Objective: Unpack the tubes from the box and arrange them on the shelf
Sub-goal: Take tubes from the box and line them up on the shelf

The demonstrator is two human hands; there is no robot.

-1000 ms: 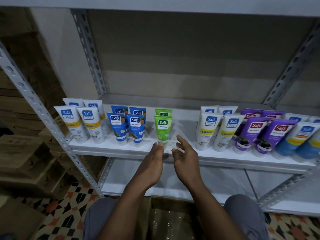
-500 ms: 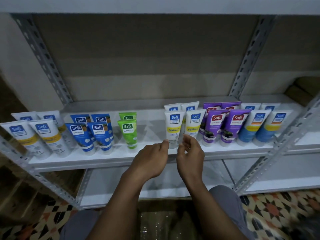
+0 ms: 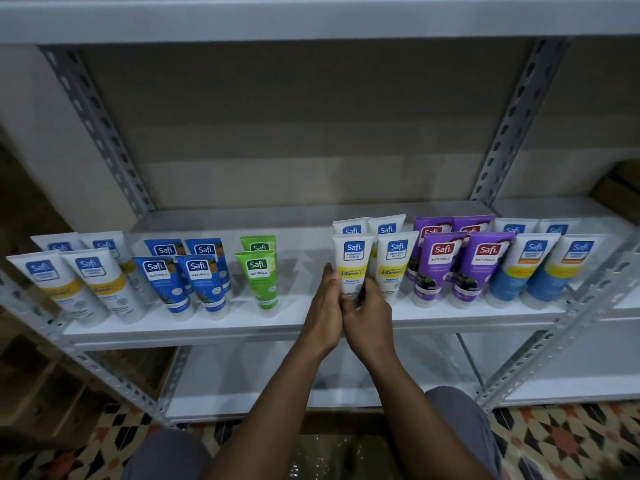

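Rows of Safi tubes stand cap-down on the white shelf (image 3: 311, 317): white-and-yellow ones at the left (image 3: 52, 282), blue ones (image 3: 162, 278), green ones (image 3: 258, 271), purple ones (image 3: 436, 265) and white-and-blue ones (image 3: 530, 265) at the right. My left hand (image 3: 325, 313) and my right hand (image 3: 369, 317) both hold the lower part of a white tube with a yellow Vitamin C band (image 3: 352, 261), standing at the middle of the shelf. A like tube (image 3: 393, 261) stands just to its right. The box (image 3: 332, 455) shows between my knees at the bottom edge.
Bare shelf lies between the green tubes and the held tube. Grey perforated uprights (image 3: 100, 133) (image 3: 512, 126) frame the bay. A lower shelf (image 3: 259, 375) sits beneath. Cardboard cartons (image 3: 31, 375) are stacked at the left on the patterned floor tiles (image 3: 561, 441).
My view swung to the right along the shelf. Both hands rose from below the shelf edge and closed on the white Vitamin C tube.
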